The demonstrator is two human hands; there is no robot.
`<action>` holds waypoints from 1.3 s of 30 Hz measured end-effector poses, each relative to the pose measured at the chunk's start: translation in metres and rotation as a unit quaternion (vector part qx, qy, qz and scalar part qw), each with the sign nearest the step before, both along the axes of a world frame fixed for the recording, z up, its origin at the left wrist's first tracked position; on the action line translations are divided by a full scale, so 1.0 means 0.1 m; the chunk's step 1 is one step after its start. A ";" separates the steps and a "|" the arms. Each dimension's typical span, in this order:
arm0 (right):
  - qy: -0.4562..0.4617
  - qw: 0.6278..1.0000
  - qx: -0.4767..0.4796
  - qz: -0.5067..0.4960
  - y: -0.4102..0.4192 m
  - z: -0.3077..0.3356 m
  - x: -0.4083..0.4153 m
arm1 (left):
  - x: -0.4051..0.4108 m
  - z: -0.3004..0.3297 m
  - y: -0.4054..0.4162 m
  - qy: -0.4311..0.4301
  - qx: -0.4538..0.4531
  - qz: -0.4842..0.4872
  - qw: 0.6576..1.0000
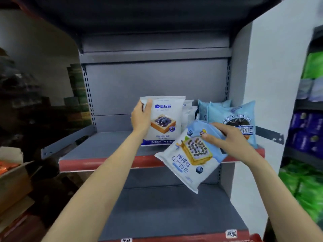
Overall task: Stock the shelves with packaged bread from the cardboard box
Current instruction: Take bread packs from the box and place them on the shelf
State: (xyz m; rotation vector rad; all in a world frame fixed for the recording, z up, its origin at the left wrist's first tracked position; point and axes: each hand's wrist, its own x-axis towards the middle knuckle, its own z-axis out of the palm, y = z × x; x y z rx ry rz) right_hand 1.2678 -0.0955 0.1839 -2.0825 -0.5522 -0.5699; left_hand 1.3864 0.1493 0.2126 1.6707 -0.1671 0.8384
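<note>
the left hand [142,117] holds a white bread pack [163,123] upright on the shelf [104,147]. the right hand [225,138] pinches a blueberry toast pack [188,159] (hanging past the edge), which could slip and fall.

The left hand [140,117] grips the top-left corner of an upright white bread pack [163,123] on the shelf [104,145]. Just right, the right hand [227,137] holds a tilted blueberry toast pack [188,159], light-blue packs [232,117] standing behind it.
</note>
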 end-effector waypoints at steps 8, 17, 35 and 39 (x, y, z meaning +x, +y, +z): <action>-0.033 0.995 -0.021 -0.087 -0.06 -0.09 0.23 | 0.34 -0.28 -0.14 0.255 0.174 -0.186 0.933; 0.010 1.000 0.009 -0.004 0.30 0.07 0.37 | -0.48 -0.32 0.33 0.148 0.263 -0.276 0.913; -0.080 0.997 -0.002 0.007 1.66 0.11 0.85 | -0.65 -0.33 1.36 0.094 0.019 -0.112 0.989; -0.049 0.998 -0.025 -0.004 2.07 -0.02 1.08 | -0.31 -0.31 1.44 0.071 -0.066 -0.107 0.990</action>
